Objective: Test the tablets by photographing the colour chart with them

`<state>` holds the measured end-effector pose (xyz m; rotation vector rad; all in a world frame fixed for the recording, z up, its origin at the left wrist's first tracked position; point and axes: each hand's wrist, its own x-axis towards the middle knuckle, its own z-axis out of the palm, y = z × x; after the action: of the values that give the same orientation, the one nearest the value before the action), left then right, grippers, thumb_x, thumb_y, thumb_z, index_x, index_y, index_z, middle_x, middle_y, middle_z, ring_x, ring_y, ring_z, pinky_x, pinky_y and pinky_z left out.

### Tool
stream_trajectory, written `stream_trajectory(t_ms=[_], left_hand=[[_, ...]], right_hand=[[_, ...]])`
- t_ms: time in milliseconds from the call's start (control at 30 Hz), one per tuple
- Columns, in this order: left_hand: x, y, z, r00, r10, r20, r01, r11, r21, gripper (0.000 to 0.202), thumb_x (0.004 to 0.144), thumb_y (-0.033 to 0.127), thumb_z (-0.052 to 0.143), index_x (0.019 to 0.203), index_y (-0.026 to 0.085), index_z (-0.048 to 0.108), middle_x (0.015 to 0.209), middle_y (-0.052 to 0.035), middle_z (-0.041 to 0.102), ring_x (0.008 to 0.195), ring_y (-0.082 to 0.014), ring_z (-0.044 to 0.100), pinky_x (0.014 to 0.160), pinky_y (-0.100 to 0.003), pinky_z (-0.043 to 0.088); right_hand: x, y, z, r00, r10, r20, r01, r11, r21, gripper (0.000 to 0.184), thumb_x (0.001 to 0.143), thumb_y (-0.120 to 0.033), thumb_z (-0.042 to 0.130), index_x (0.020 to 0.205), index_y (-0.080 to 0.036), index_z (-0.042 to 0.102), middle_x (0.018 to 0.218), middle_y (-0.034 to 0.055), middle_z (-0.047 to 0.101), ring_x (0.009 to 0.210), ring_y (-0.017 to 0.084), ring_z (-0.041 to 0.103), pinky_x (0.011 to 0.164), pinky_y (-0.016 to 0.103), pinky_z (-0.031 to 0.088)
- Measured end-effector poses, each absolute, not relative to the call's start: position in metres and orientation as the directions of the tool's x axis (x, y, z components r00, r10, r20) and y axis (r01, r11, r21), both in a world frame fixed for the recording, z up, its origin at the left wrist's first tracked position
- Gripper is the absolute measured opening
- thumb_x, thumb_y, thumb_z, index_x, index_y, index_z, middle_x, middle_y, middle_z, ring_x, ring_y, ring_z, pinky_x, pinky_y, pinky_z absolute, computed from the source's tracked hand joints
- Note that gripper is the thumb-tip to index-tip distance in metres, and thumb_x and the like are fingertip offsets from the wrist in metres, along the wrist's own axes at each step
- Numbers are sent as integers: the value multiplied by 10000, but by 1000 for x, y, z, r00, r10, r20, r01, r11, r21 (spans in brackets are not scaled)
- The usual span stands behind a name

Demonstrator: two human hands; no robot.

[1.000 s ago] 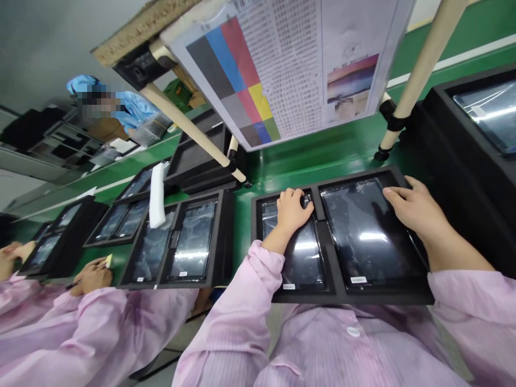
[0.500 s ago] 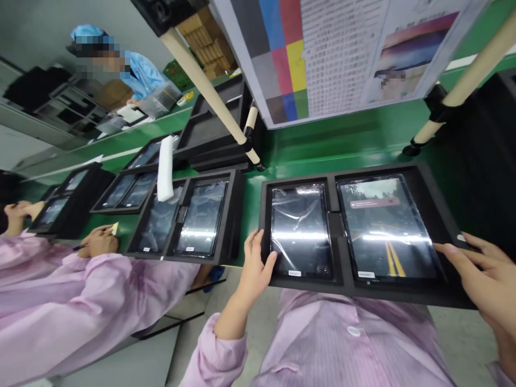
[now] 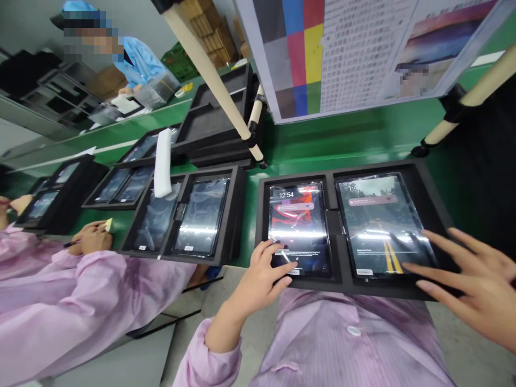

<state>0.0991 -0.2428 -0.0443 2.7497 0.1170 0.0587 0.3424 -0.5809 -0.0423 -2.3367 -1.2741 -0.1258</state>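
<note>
Two tablets lie side by side in a black foam tray (image 3: pixel 334 220) in front of me. The left tablet (image 3: pixel 300 226) is lit, with the time 12:54 and a red picture on its screen. My left hand (image 3: pixel 264 274) is open over its lower left corner, fingers spread, fingertips at the glass. The right tablet (image 3: pixel 379 231) shows a road with yellow lines and a notification bar. Over its lower right part my right hand (image 3: pixel 463 274) stretches open, fingers apart and fingertips at the screen. Neither hand holds anything.
To the left, another black tray (image 3: pixel 237 215) holds two dark tablets, with a white foam strip (image 3: pixel 163 161) across it. Co-workers in pink sit left; one person in blue (image 3: pixel 141 59) is across the green bench. A pole stand with a colour chart (image 3: pixel 298 59) stands behind my tray.
The left tablet's screen has lit up. My left hand has moved from the tray's edge onto that tablet; my right hand has shifted left over the right tablet, fingers spreading.
</note>
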Motion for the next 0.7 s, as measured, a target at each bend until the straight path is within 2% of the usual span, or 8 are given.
stream_trajectory(t_ms=[33,100,200,300,400,500,600,700], left_hand=[[108,-237,-44,996,84,13,73,-927,368,292,934,312,587,1164,376,755,1313,-99,576,1342,-355,436,1107,-596,416],[131,-220,-44,985,163,62,135,-936,324,282,928,310,573,1130,341,768,1264,-114,603,1284,-355,479,1103,-608,406],[166,-198,-44,885,408,223,340,-895,290,348,919,305,541,1209,243,722,1215,-164,623,1227,-368,519,1095,-616,401],[170,-201,-42,825,488,286,402,-861,311,437,953,327,464,1325,163,624,1165,-187,671,1207,-364,558,1091,-597,413],[145,-226,-45,843,478,245,421,-872,250,489,980,336,404,1390,110,544,1152,-211,712,1245,-378,580,1116,-627,377],[124,-251,-53,846,500,183,466,-862,200,545,974,331,393,1409,19,491,1259,-300,666,1314,-430,550,1124,-686,334],[127,-265,-60,808,570,148,513,-805,299,574,963,331,402,1417,-17,452,1302,-325,632,1423,-449,436,1135,-705,316],[140,-267,-63,718,688,111,560,-664,495,515,936,325,452,1374,56,491,1349,-286,608,1473,-421,368,1153,-686,321]], right_hand=[[344,-575,-43,510,817,270,847,-422,-324,376,937,-527,466,850,-398,808,1363,60,604,1324,448,469,978,695,414],[353,-558,-43,547,795,263,831,-479,-281,393,949,-502,442,884,-374,808,1395,61,585,1314,433,477,991,695,378],[373,-535,-38,804,543,243,594,-756,-276,482,938,-491,404,1077,-213,771,1479,171,485,1355,442,426,1046,705,309],[379,-534,-32,951,286,115,307,-851,-426,577,893,-512,429,1249,-126,670,1530,233,397,1408,428,380,1100,664,318],[365,-551,-33,962,267,-47,192,-793,-578,628,831,-517,464,1307,-140,623,1466,199,500,1365,360,480,1119,528,420],[348,-568,-39,963,240,-118,120,-781,-613,652,807,-516,468,1333,-156,605,1387,161,589,1325,325,538,1120,442,450],[343,-575,-45,976,176,-127,57,-771,-634,617,815,-510,464,1323,-192,613,1375,133,606,1314,316,550,1104,439,467],[346,-576,-49,977,183,-106,72,-758,-648,625,816,-539,462,1324,-210,620,1372,114,611,1299,312,564,1090,449,476]])
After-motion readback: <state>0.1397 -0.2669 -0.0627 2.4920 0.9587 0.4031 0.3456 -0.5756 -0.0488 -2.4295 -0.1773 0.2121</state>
